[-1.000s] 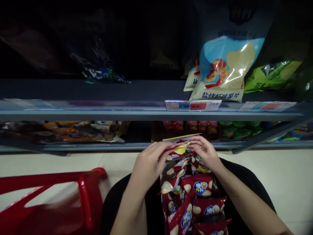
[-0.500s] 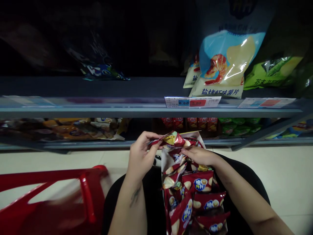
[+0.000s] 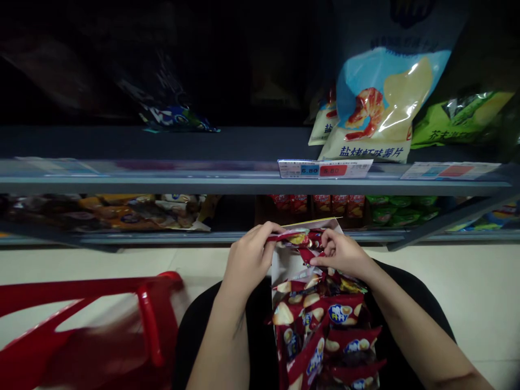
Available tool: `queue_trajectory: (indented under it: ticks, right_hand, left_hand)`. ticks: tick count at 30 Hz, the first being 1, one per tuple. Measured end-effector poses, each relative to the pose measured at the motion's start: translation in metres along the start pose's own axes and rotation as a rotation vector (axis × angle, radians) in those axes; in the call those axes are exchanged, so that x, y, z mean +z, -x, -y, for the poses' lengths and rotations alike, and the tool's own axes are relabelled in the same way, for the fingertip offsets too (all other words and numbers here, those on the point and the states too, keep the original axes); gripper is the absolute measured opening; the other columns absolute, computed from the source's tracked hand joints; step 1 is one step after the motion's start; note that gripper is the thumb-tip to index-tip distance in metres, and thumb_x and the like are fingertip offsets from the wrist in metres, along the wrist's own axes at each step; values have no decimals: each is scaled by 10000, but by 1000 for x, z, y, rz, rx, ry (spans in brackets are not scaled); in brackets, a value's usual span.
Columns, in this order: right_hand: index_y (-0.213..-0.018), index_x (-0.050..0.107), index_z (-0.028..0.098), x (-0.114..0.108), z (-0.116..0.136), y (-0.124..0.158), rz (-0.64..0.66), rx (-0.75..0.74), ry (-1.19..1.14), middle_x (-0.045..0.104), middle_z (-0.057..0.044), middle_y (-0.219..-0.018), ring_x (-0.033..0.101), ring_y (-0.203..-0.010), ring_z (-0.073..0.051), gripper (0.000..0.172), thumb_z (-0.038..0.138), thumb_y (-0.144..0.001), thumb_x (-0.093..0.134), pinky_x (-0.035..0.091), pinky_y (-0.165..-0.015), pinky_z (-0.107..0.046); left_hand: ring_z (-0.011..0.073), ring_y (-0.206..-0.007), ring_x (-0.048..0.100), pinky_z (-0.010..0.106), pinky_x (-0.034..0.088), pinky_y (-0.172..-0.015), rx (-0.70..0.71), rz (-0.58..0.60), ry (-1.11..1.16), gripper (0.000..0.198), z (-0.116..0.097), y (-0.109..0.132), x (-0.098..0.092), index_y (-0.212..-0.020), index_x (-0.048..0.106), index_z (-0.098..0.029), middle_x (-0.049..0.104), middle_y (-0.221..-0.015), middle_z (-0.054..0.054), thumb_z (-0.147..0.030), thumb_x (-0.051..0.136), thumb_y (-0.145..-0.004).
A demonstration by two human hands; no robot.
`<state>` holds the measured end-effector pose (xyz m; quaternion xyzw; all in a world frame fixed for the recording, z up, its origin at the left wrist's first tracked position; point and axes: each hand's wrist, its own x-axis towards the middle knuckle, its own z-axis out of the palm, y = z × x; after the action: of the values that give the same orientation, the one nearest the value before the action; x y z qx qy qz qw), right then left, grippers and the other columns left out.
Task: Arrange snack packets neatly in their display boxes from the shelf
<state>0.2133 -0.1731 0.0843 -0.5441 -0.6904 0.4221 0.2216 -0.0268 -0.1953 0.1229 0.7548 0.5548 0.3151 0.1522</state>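
Clearly, the left grip pinches a packet above the box; I can't tell if the right grip does

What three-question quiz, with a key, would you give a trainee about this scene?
1. What does the left hand hold: (a) a phone, (b) a dark-red snack packet, (c) scissors?
2. True or false: the right hand is at the end of the open box nearest the shelf.
3. Fill in: the price tag below the shrimp-flavour potato chip bag shows ____ on blue.

Key: 1 b; 2 true; 3 6.80.
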Motion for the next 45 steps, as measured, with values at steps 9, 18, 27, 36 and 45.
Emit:
queue_trajectory:
  ticks: [9, 18, 27, 36, 45]
  right_hand:
    - [-1034, 649, 208, -1, 16, -20, -146, 114, 667, 714, -85, -804, 671, -789, -286, 293, 241, -750, 711, 410, -633, -318]
    - [-913, 664, 225, -1, 26, -11, -99, -60, 843, 650, -67, -1051, 533, -1089, -235, 143, 200, -915, 523, 406, -625, -281]
    - [-934, 618, 190, -5, 25, -10, -41, -5, 877, 667, -63, -992, 606, -876, -204, 147, 139, -886, 490, 368, -655, -299]
    - [-1139, 564, 171, -3, 12, -15, -94, -77, 824, 674, -91, -1009, 609, -946, -239, 294, 257, -863, 611, 395, -733, -307]
    - [-930, 678, 165, -1, 5, -22, -17, -265, 855, 687, -99, -951, 593, -933, -229, 189, 202, -952, 493, 383, -828, -347]
  left_hand:
    - [166, -817, 657, 251, 455, -723, -24, -63, -48, 146, -4, 3, -1, -1011, 568, -228, 699, -947, 11, -192, 460, -920]
    - [162, -722, 676, 235, 395, -589, -98, -117, -267, 97, -12, 5, -1, -937, 589, -237, 720, -846, -18, -253, 572, -843]
    - [179, -720, 674, 246, 340, -563, -352, -76, -378, 109, -38, 15, -20, -881, 598, -255, 726, -822, -33, -287, 635, -784]
    - [212, -762, 670, 259, 295, -560, -394, -102, -410, 107, -39, 10, -2, -906, 565, -246, 719, -863, -2, -304, 606, -826]
    - [190, -723, 647, 263, 352, -573, -271, -156, -252, 118, -32, 20, -19, -992, 595, -268, 717, -889, 4, -299, 583, -878]
